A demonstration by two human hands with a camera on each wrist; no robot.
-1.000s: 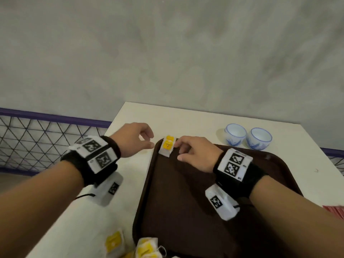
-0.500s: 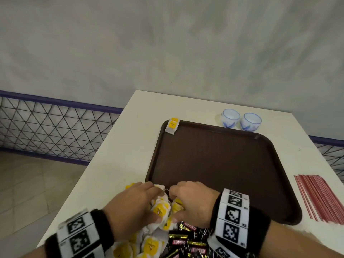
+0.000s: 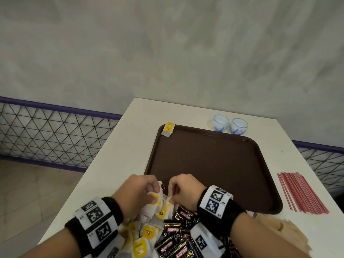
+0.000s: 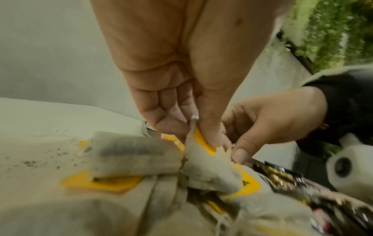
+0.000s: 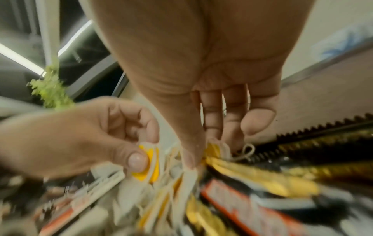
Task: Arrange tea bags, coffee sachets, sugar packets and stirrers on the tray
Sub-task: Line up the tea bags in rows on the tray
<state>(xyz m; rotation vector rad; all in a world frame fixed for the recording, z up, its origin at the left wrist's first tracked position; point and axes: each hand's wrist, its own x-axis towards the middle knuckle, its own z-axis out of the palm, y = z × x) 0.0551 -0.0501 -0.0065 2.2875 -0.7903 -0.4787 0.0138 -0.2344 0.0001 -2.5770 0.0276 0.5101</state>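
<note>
A brown tray (image 3: 204, 164) lies on the white table, with one yellow-tagged tea bag (image 3: 168, 129) in its far left corner. At the tray's near edge is a heap of tea bags (image 3: 149, 231) beside black Kopiko coffee sachets (image 3: 176, 237). Both hands are over the heap, close together. My left hand (image 3: 157, 187) pinches a tea bag (image 4: 203, 143) between thumb and fingers (image 4: 173, 127). My right hand (image 3: 170, 190) pinches another tea bag (image 5: 216, 148) at its tag, its string loose beside it. Red stirrers (image 3: 301, 192) lie right of the tray.
Two small blue-and-white cups (image 3: 229, 123) stand behind the tray's far edge. A blurred tan heap (image 3: 283, 231) lies at the near right; I cannot tell what it is. A mesh railing (image 3: 55, 135) runs beyond the table's left edge.
Both hands left the tea bag at the tray's far left corner and drew back to the near heap. They now pinch tea bags there.
</note>
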